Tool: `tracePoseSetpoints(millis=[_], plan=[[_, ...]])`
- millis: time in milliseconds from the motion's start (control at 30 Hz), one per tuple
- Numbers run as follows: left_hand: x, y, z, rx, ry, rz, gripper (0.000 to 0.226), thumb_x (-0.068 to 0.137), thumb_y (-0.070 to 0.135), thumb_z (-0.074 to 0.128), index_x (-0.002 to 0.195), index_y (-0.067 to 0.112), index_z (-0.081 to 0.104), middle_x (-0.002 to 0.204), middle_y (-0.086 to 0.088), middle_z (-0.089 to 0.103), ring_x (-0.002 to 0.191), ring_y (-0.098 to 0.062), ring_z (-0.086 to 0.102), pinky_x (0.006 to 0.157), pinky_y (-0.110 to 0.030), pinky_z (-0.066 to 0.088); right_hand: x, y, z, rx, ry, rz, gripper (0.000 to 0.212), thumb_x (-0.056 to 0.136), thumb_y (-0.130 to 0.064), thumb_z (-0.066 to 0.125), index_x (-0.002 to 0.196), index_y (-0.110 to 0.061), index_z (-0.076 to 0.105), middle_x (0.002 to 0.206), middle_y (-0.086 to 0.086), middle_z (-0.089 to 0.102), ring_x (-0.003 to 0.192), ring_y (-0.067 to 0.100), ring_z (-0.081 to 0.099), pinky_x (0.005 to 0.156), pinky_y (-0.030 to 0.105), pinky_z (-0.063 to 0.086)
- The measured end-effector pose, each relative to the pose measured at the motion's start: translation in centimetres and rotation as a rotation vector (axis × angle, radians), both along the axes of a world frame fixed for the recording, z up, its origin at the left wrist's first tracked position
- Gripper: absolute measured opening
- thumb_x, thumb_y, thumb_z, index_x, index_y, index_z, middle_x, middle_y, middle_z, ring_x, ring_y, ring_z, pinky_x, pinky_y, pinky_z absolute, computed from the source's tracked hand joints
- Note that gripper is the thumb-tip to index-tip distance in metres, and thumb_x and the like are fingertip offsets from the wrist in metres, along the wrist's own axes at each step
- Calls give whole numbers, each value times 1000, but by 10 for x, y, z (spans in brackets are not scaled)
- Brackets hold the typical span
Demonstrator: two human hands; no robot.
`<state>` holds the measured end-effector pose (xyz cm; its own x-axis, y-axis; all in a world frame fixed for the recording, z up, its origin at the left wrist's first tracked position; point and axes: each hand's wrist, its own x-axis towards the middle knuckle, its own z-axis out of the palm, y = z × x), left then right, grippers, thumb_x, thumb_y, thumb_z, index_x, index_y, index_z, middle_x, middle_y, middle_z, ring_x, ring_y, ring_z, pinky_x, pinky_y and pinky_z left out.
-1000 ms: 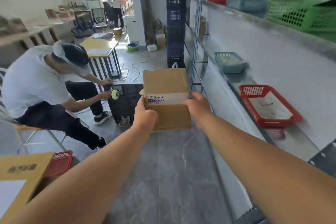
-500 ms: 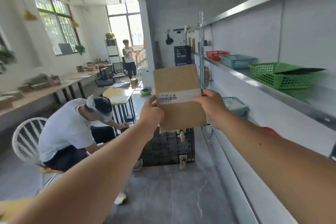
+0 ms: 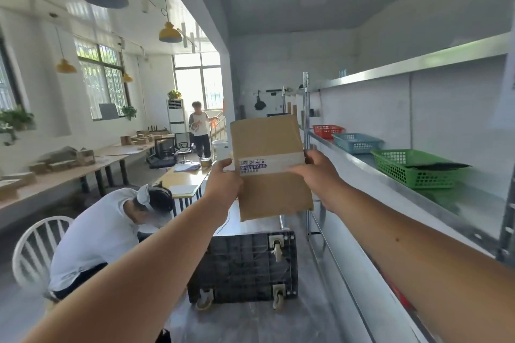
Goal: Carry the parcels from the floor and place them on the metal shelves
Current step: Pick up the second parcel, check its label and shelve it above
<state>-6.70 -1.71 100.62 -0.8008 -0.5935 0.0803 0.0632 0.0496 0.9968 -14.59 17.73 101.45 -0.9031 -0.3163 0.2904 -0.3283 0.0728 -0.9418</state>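
Observation:
I hold a brown cardboard parcel [image 3: 269, 147] with a white tape strip and label out in front of me at chest height. My left hand [image 3: 223, 182] grips its left edge and my right hand [image 3: 317, 175] grips its right edge. The metal shelves [image 3: 370, 172] run along the wall on my right, just right of the parcel. The parcel is in the air, left of the shelf's front edge and not touching it.
Green [image 3: 412, 170], blue [image 3: 356, 142] and red [image 3: 327, 131] baskets sit on the shelf. A black wheeled crate [image 3: 245, 267] lies on its side on the floor ahead. A seated person [image 3: 106, 231] is at the left; another person [image 3: 199, 133] stands far back.
The parcel has risen from waist level to chest height, and my view has tilted up from the floor to the upper shelf. Both hands keep their grip.

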Motion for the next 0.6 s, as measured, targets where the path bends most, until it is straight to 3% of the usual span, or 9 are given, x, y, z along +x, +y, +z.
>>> tracePoseSetpoints(millis=[100, 200, 300, 367, 500, 600], plan=[[8, 1, 26, 3, 41, 13, 82, 82, -14, 44, 155, 23, 46, 96, -3, 70, 89, -24, 64, 104, -53, 58, 7, -2, 26, -22, 14, -11, 60, 72, -31, 81, 130, -19, 67, 119, 1, 76, 106, 23, 73, 93, 42, 60], [10, -2, 47, -37, 70, -7, 85, 63, -4, 47, 144, 17, 61, 98, -6, 75, 87, -25, 63, 96, -48, 59, 11, -1, 49, -35, 31, -5, 64, 65, -34, 81, 126, -20, 68, 116, 1, 76, 103, 24, 75, 96, 48, 61], [9, -6, 61, -90, 88, -21, 92, 46, 2, 45, 131, 22, 72, 112, -7, 79, 100, -33, 66, 85, -44, 56, 15, 3, 68, -38, 34, 9, 24, 85, -18, 79, 102, -26, 65, 105, 0, 72, 92, 18, 70, 84, 36, 58], [9, -8, 68, -94, 98, -11, 91, 45, 3, 48, 129, 23, 73, 113, -8, 79, 102, -35, 68, 86, -48, 58, 15, 4, 76, -44, 30, 8, 24, 93, -11, 73, 91, -30, 58, 99, -2, 68, 87, 14, 66, 79, 34, 54], [7, -4, 76, -123, 114, -3, 86, 44, 7, 50, 125, 24, 73, 118, -9, 75, 107, -37, 68, 94, -56, 60, 14, 7, 87, -45, 5, 15, 23, 93, -13, 73, 94, -30, 57, 101, -4, 66, 95, 19, 66, 99, 49, 58], [10, 4, 82, -127, 103, 16, 80, 47, 6, 48, 121, 23, 74, 112, -8, 75, 103, -35, 66, 94, -56, 60, 12, 9, 92, -29, 1, -1, 22, 91, -16, 75, 103, -25, 58, 107, -1, 66, 104, 24, 67, 102, 53, 56]])
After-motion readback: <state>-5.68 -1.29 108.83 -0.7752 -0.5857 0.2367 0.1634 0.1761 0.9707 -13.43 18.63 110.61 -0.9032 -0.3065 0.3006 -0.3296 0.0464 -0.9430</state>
